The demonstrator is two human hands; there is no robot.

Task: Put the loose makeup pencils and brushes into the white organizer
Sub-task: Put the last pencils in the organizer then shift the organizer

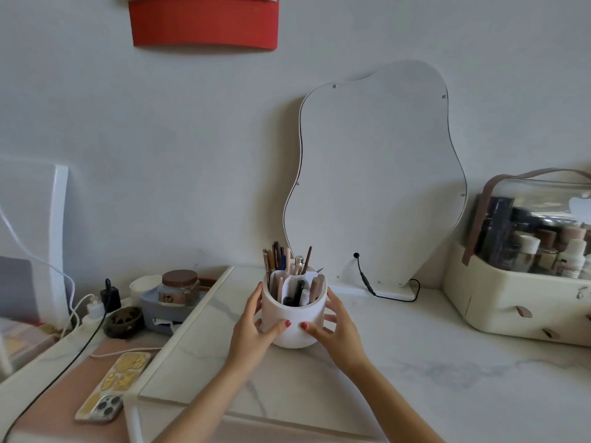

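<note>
The white organizer (295, 310), a round cup with curved inner dividers, stands upright on the marble table top (415, 362) in front of the mirror. Several makeup pencils and brushes (281, 262) stick up out of its compartments. My left hand (256, 327) is pressed against its left side and my right hand (335, 327) against its right side, thumbs on the front wall. Both hands hold the cup between them. No loose pencil or brush shows on the table.
A wavy white mirror (377, 174) leans on the wall behind, its black cable (383, 294) trailing right. A cream cosmetics case (518, 302) stands at right. At left lie a phone (115, 386), a glass jar (179, 287), a dark bowl (123, 321) and chargers.
</note>
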